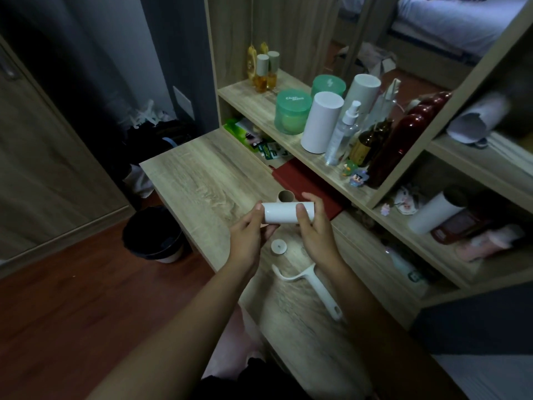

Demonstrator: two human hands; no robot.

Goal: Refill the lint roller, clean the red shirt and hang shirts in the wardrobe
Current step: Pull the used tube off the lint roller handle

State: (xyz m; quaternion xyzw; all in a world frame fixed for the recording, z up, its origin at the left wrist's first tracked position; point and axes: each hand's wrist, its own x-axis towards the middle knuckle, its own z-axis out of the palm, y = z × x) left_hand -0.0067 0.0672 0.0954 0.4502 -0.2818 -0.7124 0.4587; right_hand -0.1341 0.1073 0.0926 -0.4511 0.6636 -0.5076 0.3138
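Note:
A white lint roll refill lies level between both hands above the wooden desk. My left hand grips its left end, and my right hand wraps its right half. Just behind the refill stands an empty brown cardboard core. Below my hands, a round white end cap lies flat on the desk. Nearer to me lies the white lint roller handle, bare of any roll. No red shirt is in view; a dark red flat thing sits under the shelf.
Shelves on the right hold bottles, green jars and white cylinders. A dark waste bin stands on the wood floor left of the desk. A wardrobe door fills the far left. Bedding shows at top right.

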